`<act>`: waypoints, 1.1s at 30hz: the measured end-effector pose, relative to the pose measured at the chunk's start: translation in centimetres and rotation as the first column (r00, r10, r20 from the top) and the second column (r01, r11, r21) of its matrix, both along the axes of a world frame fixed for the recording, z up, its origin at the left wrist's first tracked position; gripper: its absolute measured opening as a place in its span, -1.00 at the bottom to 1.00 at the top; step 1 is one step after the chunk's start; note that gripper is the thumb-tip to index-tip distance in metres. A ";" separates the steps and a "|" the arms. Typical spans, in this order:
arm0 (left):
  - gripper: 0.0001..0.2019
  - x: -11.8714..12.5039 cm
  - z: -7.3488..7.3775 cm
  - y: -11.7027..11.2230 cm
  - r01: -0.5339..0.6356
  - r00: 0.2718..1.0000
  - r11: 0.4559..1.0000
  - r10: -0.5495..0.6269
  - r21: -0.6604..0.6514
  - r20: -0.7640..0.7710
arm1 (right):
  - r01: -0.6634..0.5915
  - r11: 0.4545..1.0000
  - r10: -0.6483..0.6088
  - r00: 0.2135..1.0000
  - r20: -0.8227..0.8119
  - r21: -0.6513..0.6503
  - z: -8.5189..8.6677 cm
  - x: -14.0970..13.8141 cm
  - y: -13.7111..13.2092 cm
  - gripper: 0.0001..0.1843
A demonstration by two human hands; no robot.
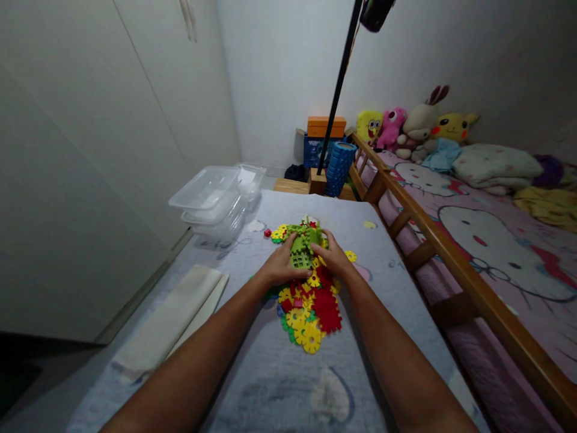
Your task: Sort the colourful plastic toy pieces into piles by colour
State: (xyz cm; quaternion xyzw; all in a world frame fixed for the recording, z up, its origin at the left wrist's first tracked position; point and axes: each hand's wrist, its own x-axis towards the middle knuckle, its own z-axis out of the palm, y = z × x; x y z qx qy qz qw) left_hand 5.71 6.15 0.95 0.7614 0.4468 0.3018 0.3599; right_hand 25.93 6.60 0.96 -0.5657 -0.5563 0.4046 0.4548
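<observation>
Green plastic building pieces [300, 257] are bunched between my two hands, above a mixed heap of toy pieces. My left hand [282, 264] curves round their left side, thumb toward me. From the right, my right hand [332, 254] closes in on the same bunch with bent fingers. Below the hands lie yellow gear-shaped discs [311, 337] and a red square panel with toothed edges [327, 310]. Smaller red, green and blue pieces are mixed in. A red block [267, 233] sits apart at the far left of the heap. The fingertips are partly hidden behind the green pieces.
Stacked clear plastic containers [211, 201] stand at the back left of the cloth-covered table [270, 385]. A folded cream cloth [175, 319] lies at left. A wooden bed rail [419, 234] borders the right side. Behind are a black pole [338, 90] and a blue roller [340, 168].
</observation>
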 end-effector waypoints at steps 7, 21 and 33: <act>0.22 1.1 0.2 -0.6 0.059 0.981 0.996 -0.070 0.064 0.182 | -0.192 0.976 0.108 0.837 -0.537 -0.104 2.1 -1.4 -2.1 -0.41; 0.45 -6.0 -0.5 -6.7 -0.075 0.988 0.992 0.088 0.103 -0.129 | -0.301 0.952 0.304 0.936 0.178 -0.045 2.9 2.6 -6.2 -0.12; 0.36 -4.7 -2.3 -11.4 0.003 0.929 0.983 0.064 0.181 -0.365 | -0.287 0.938 0.335 0.609 0.719 -0.193 -0.5 1.3 -12.6 0.61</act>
